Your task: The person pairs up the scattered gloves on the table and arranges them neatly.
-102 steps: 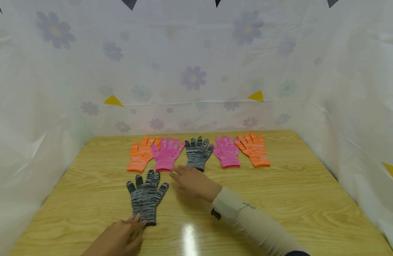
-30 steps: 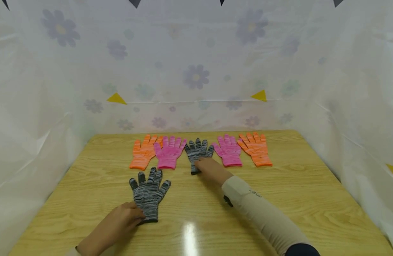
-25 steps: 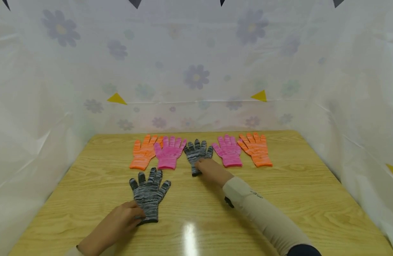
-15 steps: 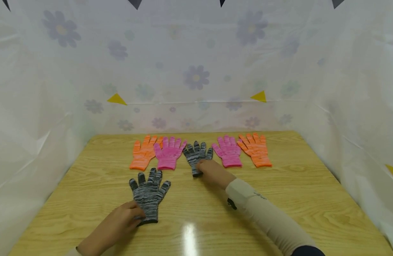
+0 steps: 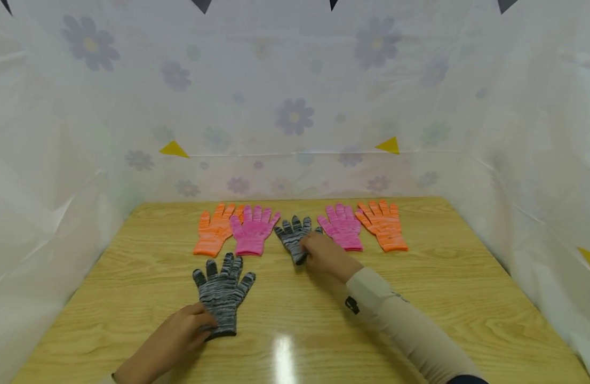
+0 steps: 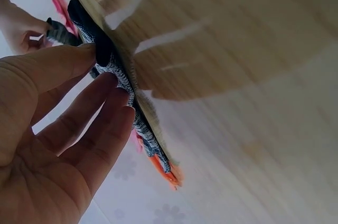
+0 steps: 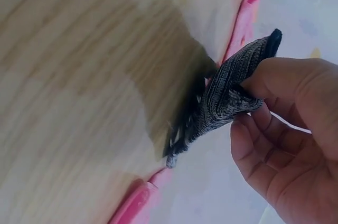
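Two black-and-grey knit gloves are under the hands. The near glove (image 5: 221, 293) lies flat on the table, fingers pointing away. At the left side of its cuff, my left hand (image 5: 182, 325) pinches the edge; the left wrist view shows thumb and fingertips on the knit glove (image 6: 124, 84). My right hand (image 5: 326, 255) grips the far grey glove (image 5: 295, 234) near its cuff. In the right wrist view this glove (image 7: 227, 86) is folded between thumb and fingers, its cuff end lifted off the table and its finger ends low near the wood.
A pink glove (image 5: 252, 232) overlaps an orange glove (image 5: 213, 234) on the back left. Another pink glove (image 5: 341, 226) and orange glove (image 5: 383, 226) lie at the back right. White flowered sheeting (image 5: 295, 117) surrounds the wooden table (image 5: 444, 298) at back and sides.
My right hand has gone from beside the far grey glove to gripping it. Lately it draws this glove slightly nearer and raises its cuff. The left hand has curled onto the near glove's cuff.
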`<state>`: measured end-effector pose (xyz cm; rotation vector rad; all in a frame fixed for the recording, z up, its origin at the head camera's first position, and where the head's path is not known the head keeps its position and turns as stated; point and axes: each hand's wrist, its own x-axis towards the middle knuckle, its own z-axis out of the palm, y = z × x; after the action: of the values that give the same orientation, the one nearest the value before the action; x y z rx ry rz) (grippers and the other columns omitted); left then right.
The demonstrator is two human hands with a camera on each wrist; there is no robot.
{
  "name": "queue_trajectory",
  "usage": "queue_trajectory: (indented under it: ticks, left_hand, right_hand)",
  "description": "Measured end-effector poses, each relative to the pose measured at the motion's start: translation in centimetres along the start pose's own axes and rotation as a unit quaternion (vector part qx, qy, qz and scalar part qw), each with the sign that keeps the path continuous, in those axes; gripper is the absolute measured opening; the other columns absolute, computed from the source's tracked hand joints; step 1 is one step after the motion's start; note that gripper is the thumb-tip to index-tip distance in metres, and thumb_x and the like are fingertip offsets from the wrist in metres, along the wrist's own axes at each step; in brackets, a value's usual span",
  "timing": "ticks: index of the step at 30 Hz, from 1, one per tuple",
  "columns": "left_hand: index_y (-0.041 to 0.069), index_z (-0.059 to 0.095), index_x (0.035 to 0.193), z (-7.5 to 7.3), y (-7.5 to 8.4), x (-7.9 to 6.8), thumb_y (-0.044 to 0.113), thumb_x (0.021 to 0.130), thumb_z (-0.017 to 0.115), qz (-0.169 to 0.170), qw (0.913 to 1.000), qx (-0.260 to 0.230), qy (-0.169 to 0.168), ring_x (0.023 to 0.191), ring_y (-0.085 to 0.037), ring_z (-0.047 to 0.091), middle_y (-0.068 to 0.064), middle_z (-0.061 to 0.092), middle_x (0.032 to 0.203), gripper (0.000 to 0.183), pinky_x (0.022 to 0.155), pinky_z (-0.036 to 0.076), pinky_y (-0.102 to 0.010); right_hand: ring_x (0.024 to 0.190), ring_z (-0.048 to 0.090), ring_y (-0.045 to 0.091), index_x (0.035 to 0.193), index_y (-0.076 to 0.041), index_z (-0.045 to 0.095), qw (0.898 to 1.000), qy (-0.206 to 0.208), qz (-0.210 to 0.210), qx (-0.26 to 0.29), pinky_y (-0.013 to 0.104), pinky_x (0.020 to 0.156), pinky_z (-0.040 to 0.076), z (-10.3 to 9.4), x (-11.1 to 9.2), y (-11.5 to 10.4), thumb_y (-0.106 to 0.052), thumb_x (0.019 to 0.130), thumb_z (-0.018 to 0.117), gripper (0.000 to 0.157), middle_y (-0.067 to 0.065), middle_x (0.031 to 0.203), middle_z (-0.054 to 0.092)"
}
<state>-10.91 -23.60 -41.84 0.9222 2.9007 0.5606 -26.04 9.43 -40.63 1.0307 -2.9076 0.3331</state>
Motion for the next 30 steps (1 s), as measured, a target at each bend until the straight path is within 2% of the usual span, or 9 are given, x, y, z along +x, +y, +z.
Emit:
queue_trajectory:
  ticks: [9, 13, 17, 21, 30]
  left_hand:
    - [0.016, 0.073, 0.088, 0.1, -0.2, 0.1, 0.006, 0.077, 0.077, 0.005, 1.0, -0.003, 0.003, 0.075, -0.007, 0.059, 0.011, 0.058, 0.084, 0.016, 0.063, 0.052, -0.025]
    - [0.014, 0.073, 0.089, -0.1, 0.1, 0.1, 0.006, 0.077, 0.077, -0.007, 1.0, 0.002, -0.002, 0.077, -0.008, 0.06, 0.01, 0.061, 0.085, 0.015, 0.063, 0.053, -0.026]
    - [0.012, 0.073, 0.09, -0.3, 0.2, 0.2, 0.005, 0.076, 0.077, -0.014, 0.9998, 0.006, -0.008, 0.077, -0.009, 0.06, 0.009, 0.062, 0.084, 0.015, 0.064, 0.053, -0.027]
    - [0.011, 0.073, 0.09, -0.3, 0.2, 0.2, 0.005, 0.077, 0.076, -0.014, 0.9998, 0.008, -0.013, 0.077, -0.009, 0.061, 0.008, 0.063, 0.084, 0.015, 0.065, 0.053, -0.028]
    - [0.013, 0.074, 0.091, -0.2, 0.0, 0.3, 0.008, 0.078, 0.076, -0.021, 0.9995, 0.003, -0.022, 0.078, -0.012, 0.062, 0.009, 0.064, 0.085, 0.014, 0.064, 0.053, -0.029]
  right_hand:
    - [0.08, 0.06, 0.019, 0.097, -0.003, 0.064, 1.0, 0.016, 0.008, 0.012, 0.034, 0.072, 0.052, -1.6, -1.3, -0.4, 0.001, 0.079, 0.062, 0.018, 0.008, 0.091, 0.063]
    - [0.083, 0.063, 0.02, 0.102, -0.002, 0.065, 1.0, 0.02, 0.006, 0.011, 0.034, 0.073, 0.053, -1.8, -2.1, -0.9, 0.0, 0.081, 0.061, 0.022, 0.009, 0.094, 0.065]
    - [0.085, 0.063, 0.019, 0.103, -0.004, 0.066, 0.999, 0.046, -0.004, 0.008, 0.032, 0.073, 0.054, -1.8, -2.7, -1.3, -0.002, 0.084, 0.063, 0.019, 0.008, 0.095, 0.066]
    - [0.081, 0.062, 0.017, 0.098, -0.006, 0.067, 0.997, 0.069, -0.019, 0.006, 0.031, 0.071, 0.053, -1.7, -3.0, -1.6, -0.005, 0.086, 0.066, 0.012, 0.005, 0.091, 0.066]
    - [0.083, 0.066, 0.017, 0.095, -0.006, 0.071, 0.997, 0.055, -0.059, -0.014, 0.031, 0.074, 0.054, -1.6, -3.7, -3.2, -0.005, 0.088, 0.067, 0.008, 0.004, 0.089, 0.07]
